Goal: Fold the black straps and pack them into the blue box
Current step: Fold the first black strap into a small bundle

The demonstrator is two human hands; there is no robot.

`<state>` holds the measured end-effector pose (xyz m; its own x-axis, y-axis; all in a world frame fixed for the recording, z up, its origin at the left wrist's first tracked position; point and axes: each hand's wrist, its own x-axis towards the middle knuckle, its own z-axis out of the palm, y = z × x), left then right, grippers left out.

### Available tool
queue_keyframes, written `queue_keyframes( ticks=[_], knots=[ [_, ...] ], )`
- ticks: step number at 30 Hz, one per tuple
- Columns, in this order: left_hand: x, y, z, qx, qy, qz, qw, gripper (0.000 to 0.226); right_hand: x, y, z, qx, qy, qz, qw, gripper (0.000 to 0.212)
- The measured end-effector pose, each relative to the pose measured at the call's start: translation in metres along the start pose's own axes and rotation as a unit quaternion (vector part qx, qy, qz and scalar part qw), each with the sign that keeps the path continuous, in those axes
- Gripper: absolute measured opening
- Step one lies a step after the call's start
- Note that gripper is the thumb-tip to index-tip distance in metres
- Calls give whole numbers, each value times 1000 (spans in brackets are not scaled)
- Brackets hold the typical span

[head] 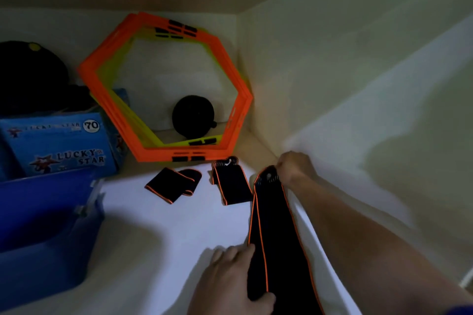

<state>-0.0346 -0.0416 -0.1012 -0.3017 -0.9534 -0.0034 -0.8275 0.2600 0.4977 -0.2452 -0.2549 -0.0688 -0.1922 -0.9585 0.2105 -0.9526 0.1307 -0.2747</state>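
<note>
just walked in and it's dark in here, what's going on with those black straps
A person is laying a long black strap out flat. The right hand pinches its far end, the left hand presses its near part down. Two folded straps lie on the white surface; none shows in the blue bin yet.

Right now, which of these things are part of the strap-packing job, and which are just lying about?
Part of the job:
long black strap, pinched by right hand, pressed by left hand
two folded straps
blue box

Lying about:
orange hexagon frames
Lucky Star carton
black ball
</note>
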Motion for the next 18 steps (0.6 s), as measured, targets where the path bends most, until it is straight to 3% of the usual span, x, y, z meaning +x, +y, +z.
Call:
queue_keyframes(
  ticks=[4, 6, 8, 9, 11, 18],
  knots=[
    [-8, -15, -9, -15, 6, 53, 998, 83, -42, 8, -18, 32, -9, -45, 998, 37],
    [-14, -32, -20, -10, 28, 85, 996, 60, -83, 24, -33, 26, -56, -69, 996, 31],
    [-15, -52, -32, 19, 43, 113, 992, 38, -135, 44, -42, 18, -111, -86, 990, 39],
    [-16, -60, -36, 30, 45, 117, 992, 28, -159, 55, -43, 25, -113, -84, 990, 47],
    [-16, -66, -38, 44, 42, 123, 991, 14, -195, 68, -37, 49, -98, -70, 992, 38],
    [-5, -30, -18, 117, 38, 169, 978, 17, -242, 50, -12, 57, -24, -112, 992, 18]
  ],
)
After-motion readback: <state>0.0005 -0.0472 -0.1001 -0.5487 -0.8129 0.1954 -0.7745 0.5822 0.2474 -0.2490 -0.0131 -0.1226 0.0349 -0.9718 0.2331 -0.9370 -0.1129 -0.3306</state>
